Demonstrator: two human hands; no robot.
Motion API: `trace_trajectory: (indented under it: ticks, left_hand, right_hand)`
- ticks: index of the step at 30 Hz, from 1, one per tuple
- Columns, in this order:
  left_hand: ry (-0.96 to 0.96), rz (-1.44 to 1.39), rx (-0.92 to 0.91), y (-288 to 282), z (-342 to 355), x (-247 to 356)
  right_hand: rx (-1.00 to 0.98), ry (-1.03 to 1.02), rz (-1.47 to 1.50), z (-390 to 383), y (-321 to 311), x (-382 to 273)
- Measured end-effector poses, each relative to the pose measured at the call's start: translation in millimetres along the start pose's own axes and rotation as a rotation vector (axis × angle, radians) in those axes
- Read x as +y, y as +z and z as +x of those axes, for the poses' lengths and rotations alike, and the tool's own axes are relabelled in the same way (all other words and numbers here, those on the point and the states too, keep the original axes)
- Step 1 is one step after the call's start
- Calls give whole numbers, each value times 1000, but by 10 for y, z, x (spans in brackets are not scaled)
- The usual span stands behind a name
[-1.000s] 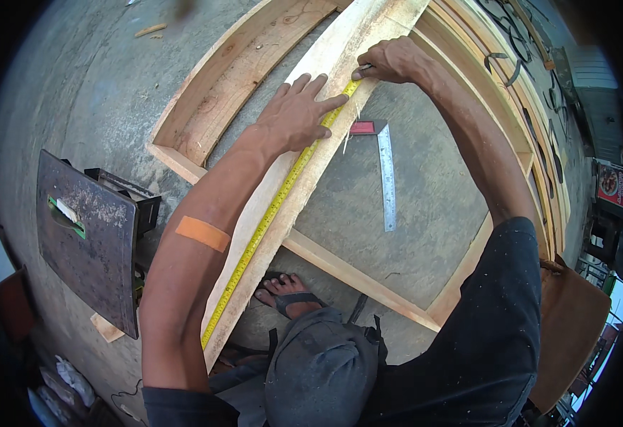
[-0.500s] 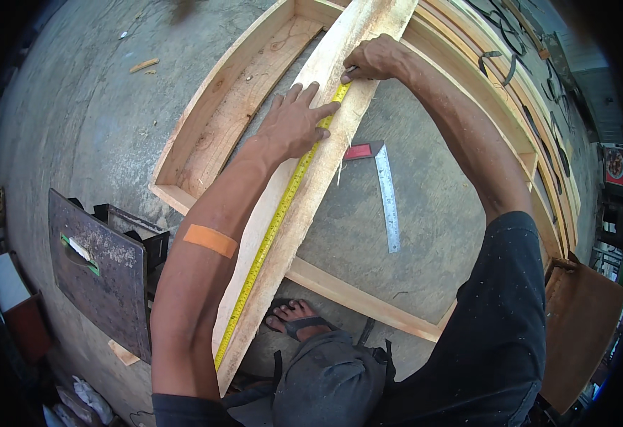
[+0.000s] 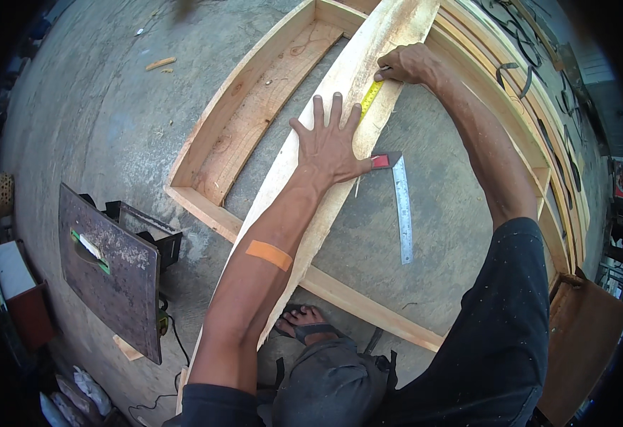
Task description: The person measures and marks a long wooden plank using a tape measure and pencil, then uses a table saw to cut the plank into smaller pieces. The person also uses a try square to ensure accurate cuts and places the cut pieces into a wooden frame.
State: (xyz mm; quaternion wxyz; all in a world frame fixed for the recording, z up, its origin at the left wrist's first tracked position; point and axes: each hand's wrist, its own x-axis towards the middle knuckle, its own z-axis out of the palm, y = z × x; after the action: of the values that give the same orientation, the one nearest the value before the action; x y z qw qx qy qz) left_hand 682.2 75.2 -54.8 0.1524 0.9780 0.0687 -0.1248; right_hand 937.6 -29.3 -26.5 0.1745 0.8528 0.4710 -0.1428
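Note:
A long, pale, rough-edged plank slants away from me, with a yellow tape measure blade lying along it. My left hand rests flat on the wood, fingers spread, covering part of the blade. Further up the plank, my right hand has its fingers curled and pinched at the blade's far visible end. Whether anything else is in those fingers is hidden. Just right of my left thumb, on the floor below the plank, lies a try square with a red handle and steel ruler blade.
Beneath the plank is a wooden frame of boards, with a crosspiece near my sandalled foot. Several long boards and dark straps line the right. A tilted dark metal plate with a slot stands at left, a cable beside it.
My left hand has spread its fingers and shifted right, its forearm now lying over the plank and hiding the lower tape. My right hand still pinches at the blade's end. The whole view has shifted slightly.

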Motion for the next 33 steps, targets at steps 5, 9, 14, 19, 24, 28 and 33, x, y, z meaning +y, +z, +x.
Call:
trace_trajectory:
  ticks: [5, 9, 14, 19, 24, 28, 33]
  left_hand:
    - [-6, -100, 150, -8, -311, -174]
    - [75, -98, 171, 256, -695, -145]
    - [49, -141, 203, 433, -1745, -437]
    - [31, -162, 183, 564, -2574, -615]
    - [5, -145, 26, 472, -3461, -907]
    - [-142, -115, -149, 434, -4465, -1194]
    - [-220, -42, -286, 512, -5113, -1349]
  right_hand:
    - [-17, -127, 154, 60, -227, -245]
    - [-76, -194, 284, -155, 137, -135]
    - [-126, -270, 269, -646, -190, -1213]
    - [-119, -385, 218, -950, -143, -1933]
    - [-215, -448, 256, -1392, -356, -2814]
    - [-145, -696, 161, -1575, -365, -3590]
    - [-129, -612, 50, -1347, -371, -3208]
